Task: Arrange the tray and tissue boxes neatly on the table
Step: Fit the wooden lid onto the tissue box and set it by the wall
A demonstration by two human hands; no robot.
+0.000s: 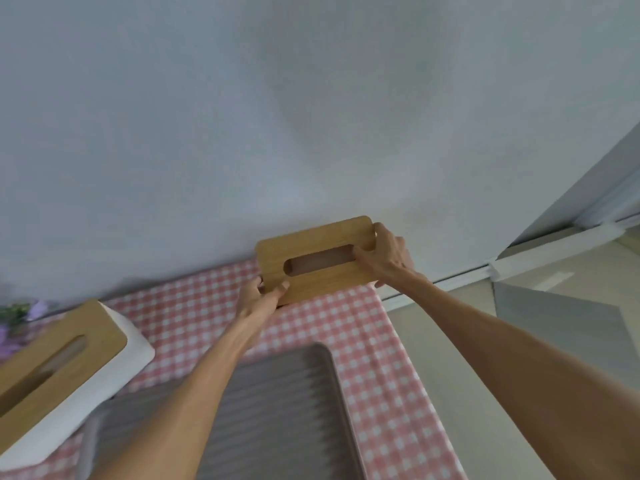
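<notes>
Nearest, a grey ribbed tray (pixel 277 410) lies flat on the pink-and-white checked tablecloth (pixel 381 358), with a white tissue box with a wooden slotted lid (pixel 59 355) at its near-left corner, angled across the table. Farther off, at the far edge against the pale wall (pixel 277 116), a second wooden-lidded tissue box (pixel 317 259) sits with its long axis running left to right. The left hand (pixel 258 296) is closed on its left end and the right hand (pixel 386 256) on its right end, so squaring it probably depends on both hands.
</notes>
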